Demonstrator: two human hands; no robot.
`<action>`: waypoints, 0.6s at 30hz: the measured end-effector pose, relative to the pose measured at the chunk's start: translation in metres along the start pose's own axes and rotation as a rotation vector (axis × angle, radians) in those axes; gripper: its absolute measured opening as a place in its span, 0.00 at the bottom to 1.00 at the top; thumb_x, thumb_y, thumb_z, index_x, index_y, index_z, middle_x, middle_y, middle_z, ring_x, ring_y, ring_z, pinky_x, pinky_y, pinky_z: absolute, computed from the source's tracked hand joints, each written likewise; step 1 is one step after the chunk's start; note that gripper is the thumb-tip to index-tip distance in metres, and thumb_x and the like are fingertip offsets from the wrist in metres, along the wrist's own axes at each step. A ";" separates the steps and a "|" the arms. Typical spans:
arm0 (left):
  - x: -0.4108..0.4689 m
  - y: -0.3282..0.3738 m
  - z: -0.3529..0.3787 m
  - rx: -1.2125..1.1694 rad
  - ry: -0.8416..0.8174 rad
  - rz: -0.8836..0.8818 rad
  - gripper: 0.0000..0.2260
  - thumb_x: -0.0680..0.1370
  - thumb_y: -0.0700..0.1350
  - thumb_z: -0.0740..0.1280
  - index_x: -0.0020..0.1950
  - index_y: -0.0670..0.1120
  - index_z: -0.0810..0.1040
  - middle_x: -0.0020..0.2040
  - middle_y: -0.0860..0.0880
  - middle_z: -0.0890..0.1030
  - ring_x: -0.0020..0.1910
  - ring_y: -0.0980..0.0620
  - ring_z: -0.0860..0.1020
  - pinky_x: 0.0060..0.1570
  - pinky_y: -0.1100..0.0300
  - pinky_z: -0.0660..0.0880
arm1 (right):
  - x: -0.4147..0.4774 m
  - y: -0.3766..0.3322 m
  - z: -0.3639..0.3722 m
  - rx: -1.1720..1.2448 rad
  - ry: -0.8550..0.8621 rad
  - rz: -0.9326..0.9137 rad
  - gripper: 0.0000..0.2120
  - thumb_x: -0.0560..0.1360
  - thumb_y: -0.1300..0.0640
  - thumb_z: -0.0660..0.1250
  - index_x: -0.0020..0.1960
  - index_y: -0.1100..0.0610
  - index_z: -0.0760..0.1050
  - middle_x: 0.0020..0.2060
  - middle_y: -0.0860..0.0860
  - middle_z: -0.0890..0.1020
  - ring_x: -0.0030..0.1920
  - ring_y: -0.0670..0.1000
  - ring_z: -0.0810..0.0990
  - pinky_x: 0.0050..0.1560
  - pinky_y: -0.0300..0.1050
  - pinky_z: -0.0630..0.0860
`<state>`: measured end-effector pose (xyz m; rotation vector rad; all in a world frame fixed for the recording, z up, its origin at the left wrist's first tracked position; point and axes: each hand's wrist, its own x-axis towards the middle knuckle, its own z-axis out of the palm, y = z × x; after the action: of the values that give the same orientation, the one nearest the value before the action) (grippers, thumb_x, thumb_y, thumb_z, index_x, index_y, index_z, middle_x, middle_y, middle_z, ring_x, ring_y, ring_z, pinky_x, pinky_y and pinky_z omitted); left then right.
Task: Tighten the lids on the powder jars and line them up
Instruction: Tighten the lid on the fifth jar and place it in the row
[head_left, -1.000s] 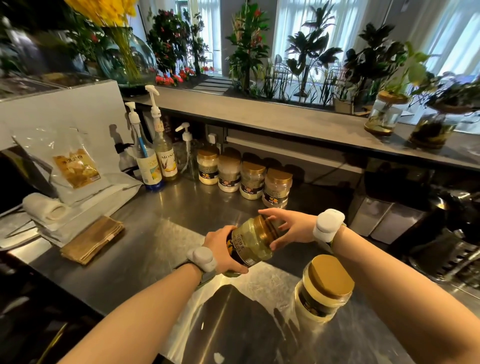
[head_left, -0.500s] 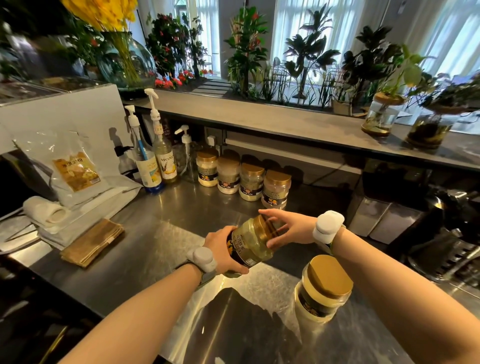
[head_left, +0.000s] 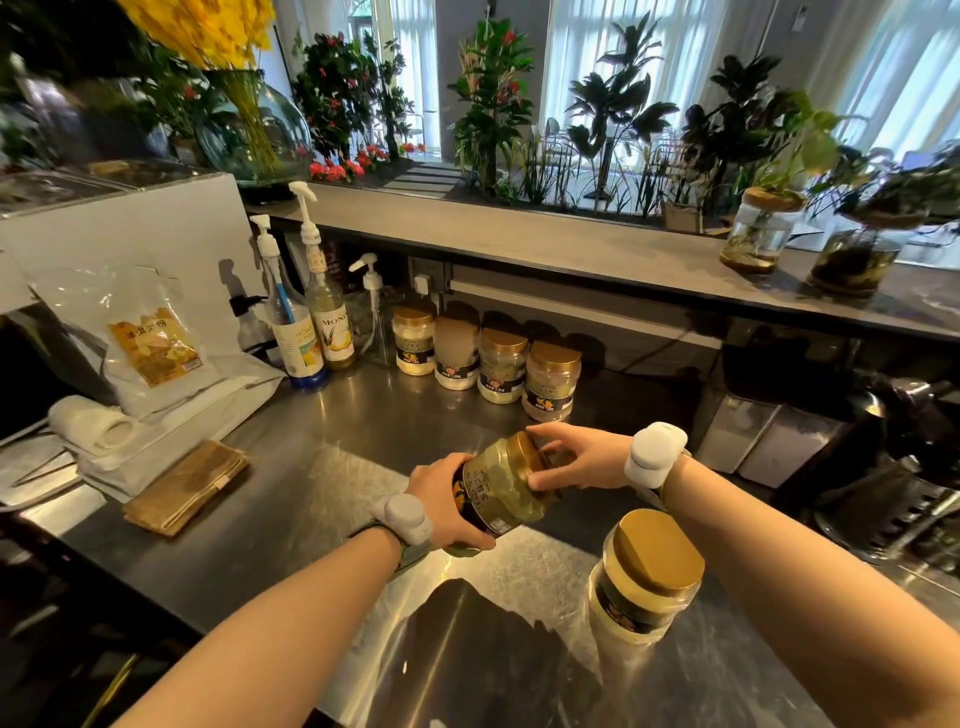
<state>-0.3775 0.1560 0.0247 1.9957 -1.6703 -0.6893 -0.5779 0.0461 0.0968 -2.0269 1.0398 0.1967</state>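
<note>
L hand (head_left: 440, 496) wrapping round body of tilted jar (head_left: 501, 491), holding it above steel counter (head_left: 322, 467), mid-frame. R hand (head_left: 582, 457) curling fingers round its gold lid (head_left: 521, 451). Jar showing clear plastic, pale yellowish powder, black label w/ yellow print; lid pointing away + right. 2nd jar (head_left: 641, 582) standing upright near R forearm, gold-lidded. Four more jars (head_left: 483, 364) sitting in row at back of counter.

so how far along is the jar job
Done, by the look: four jars stand in a row at the back of the counter. In hand: the left hand grips a tilted jar while the right hand holds its gold lid, apparently tightening it. To do: that jar and the front jar by the right arm aren't yet in the row.
</note>
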 end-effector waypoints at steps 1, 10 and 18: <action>0.000 0.000 0.000 -0.004 -0.003 -0.001 0.47 0.50 0.63 0.78 0.67 0.55 0.68 0.54 0.59 0.77 0.55 0.56 0.76 0.58 0.57 0.77 | 0.000 0.000 0.000 0.012 0.001 0.029 0.38 0.72 0.42 0.68 0.76 0.45 0.52 0.72 0.50 0.66 0.70 0.56 0.69 0.64 0.53 0.74; 0.001 0.003 -0.004 0.006 -0.015 0.003 0.45 0.52 0.62 0.78 0.66 0.55 0.68 0.54 0.58 0.77 0.55 0.55 0.75 0.58 0.57 0.76 | -0.002 0.000 0.000 -0.028 -0.007 -0.093 0.44 0.70 0.55 0.74 0.75 0.39 0.50 0.74 0.48 0.62 0.69 0.55 0.69 0.66 0.53 0.72; 0.002 0.003 -0.003 0.001 -0.021 -0.001 0.46 0.51 0.62 0.78 0.66 0.54 0.68 0.55 0.58 0.78 0.56 0.54 0.75 0.59 0.56 0.75 | 0.002 0.000 0.001 -0.018 0.009 -0.032 0.43 0.70 0.39 0.69 0.76 0.41 0.47 0.74 0.48 0.60 0.73 0.56 0.63 0.68 0.53 0.70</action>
<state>-0.3778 0.1539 0.0284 1.9966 -1.6817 -0.7122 -0.5769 0.0456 0.0954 -2.0614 1.0133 0.1809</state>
